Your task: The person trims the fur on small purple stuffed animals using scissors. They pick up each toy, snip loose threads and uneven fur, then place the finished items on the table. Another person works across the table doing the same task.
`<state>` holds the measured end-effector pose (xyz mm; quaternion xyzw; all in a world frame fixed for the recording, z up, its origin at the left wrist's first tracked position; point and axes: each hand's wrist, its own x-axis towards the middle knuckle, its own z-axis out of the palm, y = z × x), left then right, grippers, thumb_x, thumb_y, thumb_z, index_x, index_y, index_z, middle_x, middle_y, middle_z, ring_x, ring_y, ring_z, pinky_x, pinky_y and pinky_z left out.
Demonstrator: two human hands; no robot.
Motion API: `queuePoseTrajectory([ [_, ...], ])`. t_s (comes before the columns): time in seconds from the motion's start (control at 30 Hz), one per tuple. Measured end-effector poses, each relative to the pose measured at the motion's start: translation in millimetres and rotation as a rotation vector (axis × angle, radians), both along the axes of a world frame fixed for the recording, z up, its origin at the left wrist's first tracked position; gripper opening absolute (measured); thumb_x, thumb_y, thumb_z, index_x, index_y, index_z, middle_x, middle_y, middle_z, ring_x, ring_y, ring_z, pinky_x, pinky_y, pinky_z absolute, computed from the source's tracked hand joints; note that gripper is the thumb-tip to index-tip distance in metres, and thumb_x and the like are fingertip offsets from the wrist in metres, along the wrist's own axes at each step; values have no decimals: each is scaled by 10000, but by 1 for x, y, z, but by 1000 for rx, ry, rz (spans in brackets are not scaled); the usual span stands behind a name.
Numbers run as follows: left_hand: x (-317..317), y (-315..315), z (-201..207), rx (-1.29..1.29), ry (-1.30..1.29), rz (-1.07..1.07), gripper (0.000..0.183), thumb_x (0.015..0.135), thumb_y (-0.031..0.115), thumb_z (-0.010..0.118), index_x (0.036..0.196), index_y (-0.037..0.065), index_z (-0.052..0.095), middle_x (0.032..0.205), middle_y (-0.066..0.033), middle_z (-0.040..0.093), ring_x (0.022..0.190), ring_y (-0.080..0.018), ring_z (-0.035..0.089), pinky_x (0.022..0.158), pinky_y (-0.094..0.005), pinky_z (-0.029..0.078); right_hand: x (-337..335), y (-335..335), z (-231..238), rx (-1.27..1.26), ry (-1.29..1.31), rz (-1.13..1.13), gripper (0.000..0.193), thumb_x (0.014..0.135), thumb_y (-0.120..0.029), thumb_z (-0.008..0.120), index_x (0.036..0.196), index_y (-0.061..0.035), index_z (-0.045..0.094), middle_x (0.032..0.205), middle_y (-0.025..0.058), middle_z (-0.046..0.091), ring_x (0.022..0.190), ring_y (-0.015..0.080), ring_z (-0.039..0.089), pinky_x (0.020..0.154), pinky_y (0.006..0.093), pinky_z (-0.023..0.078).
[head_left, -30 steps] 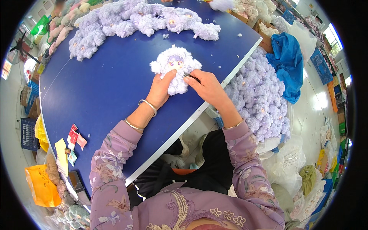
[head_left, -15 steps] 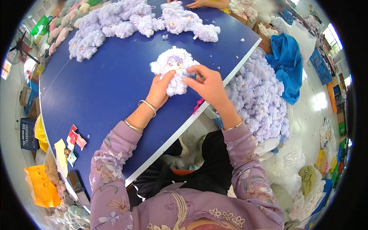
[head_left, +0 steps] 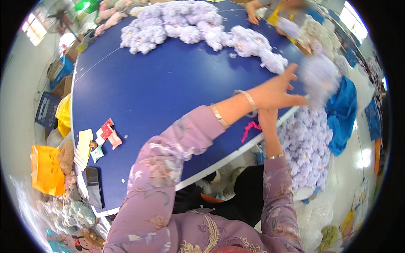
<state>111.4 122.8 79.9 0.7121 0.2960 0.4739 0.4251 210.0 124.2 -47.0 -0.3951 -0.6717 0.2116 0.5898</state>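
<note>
My left hand (head_left: 276, 91) reaches across to the right over the table edge, its fingers spread and nothing gripped between them. Just beyond the fingertips is a fluffy pale-lilac plush doll (head_left: 319, 80), smeared by motion and seemingly in the air. Below it, beside the table, lies a heap of similar lilac plush dolls (head_left: 306, 143). My right hand (head_left: 267, 118) is under the left wrist near the table's edge. The left hand covers its fingers, so their hold is hidden.
More lilac plush dolls (head_left: 177, 23) line the blue table's (head_left: 168, 84) far side. Pink cord (head_left: 251, 129) lies by the near edge; small packets (head_left: 106, 133) and a dark flat case (head_left: 93, 187) lie left. A blue bag (head_left: 342, 118) stands right. Another person's hand (head_left: 253, 12) is at the far side.
The plush doll went from between my hands over the table to the right, past the edge. My left hand swung right and opened; my right hand is now beneath it. The view turned too.
</note>
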Motion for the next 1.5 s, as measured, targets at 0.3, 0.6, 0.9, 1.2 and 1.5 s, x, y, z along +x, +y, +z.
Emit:
queuePoseTrajectory([
  [0.3,-232,73,-61,135,101,879,385,895,223,622,1204,-1,572,1134,-138,636,1022,-194,612,893,-323,483,7,-14,19,-538,78,160,238,980,-201,522,874,-10,619,665,-48,469,567,19,389,493,189,295],
  [0.6,-658,61,-84,42,65,1762,813,835,526,627,1368,-54,426,1195,-194,598,1117,-274,562,993,-355,401,6,-20,22,-676,208,214,218,992,-144,492,840,-3,559,652,-52,402,556,19,314,485,190,246],
  [0.9,-648,220,-98,-355,577,865,796,802,576,617,1374,41,474,1394,-194,466,1310,-288,434,1054,-371,357,10,-35,25,-651,87,111,208,975,-86,476,804,9,547,671,-12,442,540,37,323,478,207,251],
  [1.2,-551,286,-146,55,921,685,537,743,300,700,1200,43,588,1037,-206,679,975,-320,667,823,-387,529,4,-24,24,-681,151,190,210,978,-122,501,836,21,560,676,-21,445,557,37,340,496,199,265],
  [1.5,-296,188,-77,95,603,347,515,839,461,655,1082,7,657,968,-212,686,908,-326,666,828,-375,507,2,-20,28,-659,140,211,244,983,-177,525,856,22,586,672,-39,466,587,32,379,522,192,303],
])
